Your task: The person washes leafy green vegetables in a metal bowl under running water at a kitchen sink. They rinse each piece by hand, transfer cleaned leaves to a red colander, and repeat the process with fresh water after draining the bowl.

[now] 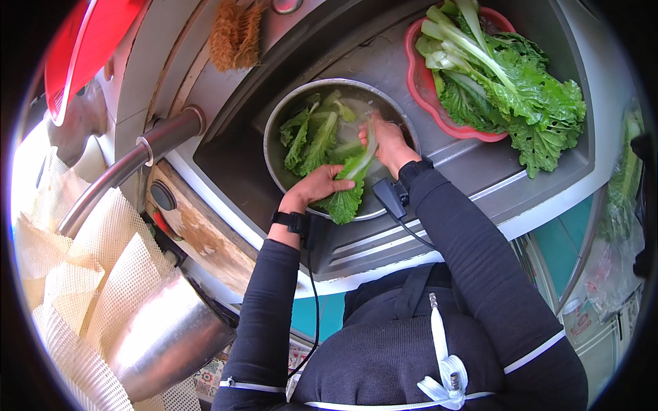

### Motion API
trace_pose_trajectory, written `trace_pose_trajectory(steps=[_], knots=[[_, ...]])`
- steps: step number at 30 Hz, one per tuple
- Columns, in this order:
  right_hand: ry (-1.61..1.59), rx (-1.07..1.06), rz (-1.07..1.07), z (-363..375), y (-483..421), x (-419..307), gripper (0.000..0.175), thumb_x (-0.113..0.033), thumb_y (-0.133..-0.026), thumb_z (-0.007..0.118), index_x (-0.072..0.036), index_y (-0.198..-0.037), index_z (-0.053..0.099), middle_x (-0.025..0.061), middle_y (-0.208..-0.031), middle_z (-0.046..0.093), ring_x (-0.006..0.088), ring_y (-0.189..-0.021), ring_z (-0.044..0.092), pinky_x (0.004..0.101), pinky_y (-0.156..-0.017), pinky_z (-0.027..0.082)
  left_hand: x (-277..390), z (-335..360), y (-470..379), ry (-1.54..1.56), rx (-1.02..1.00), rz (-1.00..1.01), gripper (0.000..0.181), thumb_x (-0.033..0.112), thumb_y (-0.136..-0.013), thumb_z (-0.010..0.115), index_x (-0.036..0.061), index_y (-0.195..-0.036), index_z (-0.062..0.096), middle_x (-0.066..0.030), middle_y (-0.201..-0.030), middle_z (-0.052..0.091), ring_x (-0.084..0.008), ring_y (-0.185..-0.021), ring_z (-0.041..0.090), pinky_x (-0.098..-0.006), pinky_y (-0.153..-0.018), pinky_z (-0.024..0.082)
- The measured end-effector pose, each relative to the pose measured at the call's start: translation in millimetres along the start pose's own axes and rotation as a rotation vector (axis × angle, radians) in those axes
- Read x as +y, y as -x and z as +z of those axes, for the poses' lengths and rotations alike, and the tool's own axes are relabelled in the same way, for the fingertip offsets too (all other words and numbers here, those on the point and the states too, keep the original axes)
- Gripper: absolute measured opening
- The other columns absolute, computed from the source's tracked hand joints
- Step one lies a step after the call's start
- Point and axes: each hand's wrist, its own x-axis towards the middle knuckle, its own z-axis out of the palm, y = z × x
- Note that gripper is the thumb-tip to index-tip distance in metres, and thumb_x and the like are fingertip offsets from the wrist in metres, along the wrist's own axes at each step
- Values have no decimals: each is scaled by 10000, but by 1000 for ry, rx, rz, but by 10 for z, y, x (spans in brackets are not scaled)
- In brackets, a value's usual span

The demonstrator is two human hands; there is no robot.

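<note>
Over a round metal basin (269,138) of water, a leaf of green vegetable (353,187) is stretched between my two hands. My left hand (320,186) pinches its broad leafy part, thumb on top. The pale stalk end is gripped by my right hand (384,137), whose fingertips are partly hidden. More green leaves (316,138) lie in the water on the basin's left side. Up and to the right stands a red scalloped plastic basin (417,92), heaped with leafy greens (493,77) that hang over its rim.
Both basins stand in a steel sink (360,56). A brown fibrous scrubber (235,36) lies on the far ledge. To the left are a metal pipe (169,134), a wooden board (205,231), a red chili pepper (167,226) and a metal pot (169,334). A bag of greens (619,205) is at right.
</note>
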Motion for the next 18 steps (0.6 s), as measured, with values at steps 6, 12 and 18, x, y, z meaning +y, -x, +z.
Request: trace_pose_trajectory(steps=[6,12,18], knots=[[45,-165,3,-9,255,159,338,-338,-874,488,-65,-1069,533,50,-940,594,150,-881,538,309,-764,421,167,67,-230,49,287,-53,453,365,-872,503,-57,-1026,559,-83,-936,587,-127,-854,515,-223,-770,414],[135,-42,-61,-69,226,63,224,-163,-846,540,6,-991,559,93,-857,601,160,-731,565,299,-641,462,22,109,-236,76,276,-18,401,300,-773,657,-35,-972,562,-31,-791,576,-102,-732,501,-228,-696,412],[115,-85,-107,-113,187,315,221,-84,-804,570,5,-1004,542,98,-859,601,195,-732,576,322,-637,473,-24,119,-272,229,218,17,316,190,-750,686,6,-966,548,-14,-768,578,-94,-693,530,-226,-598,439]])
